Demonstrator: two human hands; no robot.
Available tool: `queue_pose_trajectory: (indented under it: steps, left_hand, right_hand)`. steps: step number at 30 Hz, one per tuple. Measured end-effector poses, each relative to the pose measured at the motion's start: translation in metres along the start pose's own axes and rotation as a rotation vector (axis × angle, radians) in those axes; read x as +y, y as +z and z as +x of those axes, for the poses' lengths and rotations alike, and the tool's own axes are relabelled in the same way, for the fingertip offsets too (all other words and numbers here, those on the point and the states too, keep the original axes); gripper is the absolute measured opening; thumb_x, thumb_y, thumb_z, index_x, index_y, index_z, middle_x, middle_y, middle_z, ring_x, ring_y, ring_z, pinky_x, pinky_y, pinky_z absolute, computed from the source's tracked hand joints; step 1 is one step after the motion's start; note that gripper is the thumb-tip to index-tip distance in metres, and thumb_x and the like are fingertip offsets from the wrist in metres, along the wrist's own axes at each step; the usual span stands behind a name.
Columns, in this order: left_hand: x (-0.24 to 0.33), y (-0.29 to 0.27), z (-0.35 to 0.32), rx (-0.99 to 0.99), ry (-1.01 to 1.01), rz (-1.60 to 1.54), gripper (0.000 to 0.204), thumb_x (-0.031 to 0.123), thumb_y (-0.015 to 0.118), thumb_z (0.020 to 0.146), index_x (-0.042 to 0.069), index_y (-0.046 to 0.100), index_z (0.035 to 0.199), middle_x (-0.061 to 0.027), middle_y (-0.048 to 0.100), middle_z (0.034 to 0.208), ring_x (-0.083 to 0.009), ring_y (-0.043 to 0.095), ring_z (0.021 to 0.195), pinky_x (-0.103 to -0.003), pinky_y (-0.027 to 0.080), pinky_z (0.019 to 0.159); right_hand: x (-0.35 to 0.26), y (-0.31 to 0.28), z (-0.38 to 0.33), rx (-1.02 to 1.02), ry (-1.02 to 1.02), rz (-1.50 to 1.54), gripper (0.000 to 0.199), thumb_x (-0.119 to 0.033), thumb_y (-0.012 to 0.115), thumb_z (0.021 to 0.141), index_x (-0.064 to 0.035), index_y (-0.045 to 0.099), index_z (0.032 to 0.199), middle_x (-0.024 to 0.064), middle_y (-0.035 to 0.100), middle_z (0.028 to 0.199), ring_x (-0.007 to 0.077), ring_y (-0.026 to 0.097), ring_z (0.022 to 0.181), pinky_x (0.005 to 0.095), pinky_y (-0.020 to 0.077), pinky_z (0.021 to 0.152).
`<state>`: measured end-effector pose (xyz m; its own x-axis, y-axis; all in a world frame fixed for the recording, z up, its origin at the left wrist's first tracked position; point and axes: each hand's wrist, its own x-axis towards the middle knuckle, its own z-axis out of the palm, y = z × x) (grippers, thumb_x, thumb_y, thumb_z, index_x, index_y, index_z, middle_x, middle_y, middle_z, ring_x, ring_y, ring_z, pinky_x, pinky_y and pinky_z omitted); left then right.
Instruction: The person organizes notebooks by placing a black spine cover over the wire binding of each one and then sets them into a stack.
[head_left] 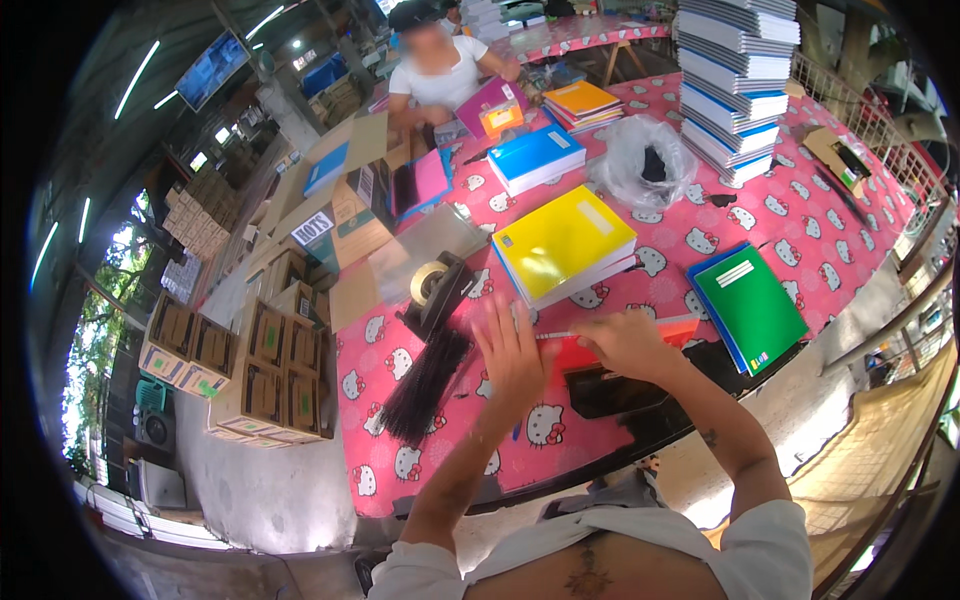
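Note:
A red notebook [675,331] lies at the near edge of the table, mostly covered by my hands. My left hand [515,352] rests flat beside its left end, fingers stretched out and close together. Curled fingers of my right hand [628,345] grip the notebook's upper edge, where a thin strip of binding shows between the hands. Just left of my left hand lies a bundle of thin black binding coils [428,388]. A black tape dispenser [438,290] with a tape roll stands behind it. Beyond my hands is a stack of yellow notebooks [565,240].
Green notebooks [750,310] lie to the right, and blue notebooks [535,155] farther back. A tall notebook stack [735,90] rises at the back right near a clear plastic bag [645,165]. An open carton [350,205] stands at the left edge; a co-worker [440,75] sits opposite.

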<state>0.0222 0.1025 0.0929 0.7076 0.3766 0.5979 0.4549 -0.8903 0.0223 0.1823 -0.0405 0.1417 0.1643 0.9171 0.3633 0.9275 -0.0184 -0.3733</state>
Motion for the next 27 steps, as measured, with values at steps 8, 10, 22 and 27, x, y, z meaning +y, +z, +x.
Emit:
queue_pose_trajectory:
  steps: [8,10,22,27]
  left_hand:
    - [0.01,0.002,-0.011,-0.176,0.078,-0.003,0.087,0.057,0.054,0.092,-0.009,0.038,0.146,-0.0329,0.034,0.153,-0.047,0.029,0.146,-0.068,0.019,0.114]
    - [0.012,0.004,-0.004,-0.058,0.077,0.022,0.089,0.053,0.059,0.09,-0.012,0.035,0.145,-0.0354,0.031,0.153,-0.0494,0.026,0.146,-0.068,0.017,0.115]
    - [0.022,0.026,-0.05,-0.221,0.215,-0.066,0.085,0.055,0.058,0.091,-0.01,0.042,0.143,-0.0332,0.04,0.148,-0.0466,0.035,0.142,-0.062,0.024,0.115]
    - [0.024,0.025,-0.036,-0.161,0.195,-0.117,0.086,0.057,0.054,0.093,-0.011,0.04,0.143,-0.0359,0.039,0.148,-0.0502,0.034,0.141,-0.063,0.025,0.115]
  right_hand:
    - [0.019,-0.015,-0.011,0.11,-0.08,-0.098,0.021,-0.024,0.065,0.09,-0.0171,0.069,0.11,0.0121,0.071,0.082,0.0348,0.07,0.077,0.0484,0.0535,0.066]
    - [0.03,-0.011,-0.015,-0.173,0.094,-0.095,0.028,-0.025,0.067,0.089,-0.0187,0.069,0.117,0.0117,0.071,0.083,0.0349,0.069,0.078,0.049,0.0533,0.067]
    - [0.038,-0.009,-0.012,-0.023,-0.012,-0.014,0.02,-0.028,0.067,0.09,-0.0183,0.07,0.107,0.0137,0.07,0.079,0.0365,0.069,0.076,0.0509,0.0525,0.066]
    - [0.028,-0.015,-0.012,-0.077,0.058,-0.064,0.019,-0.027,0.067,0.09,-0.0182,0.071,0.106,0.0143,0.07,0.077,0.0367,0.069,0.076,0.0511,0.0527,0.067]
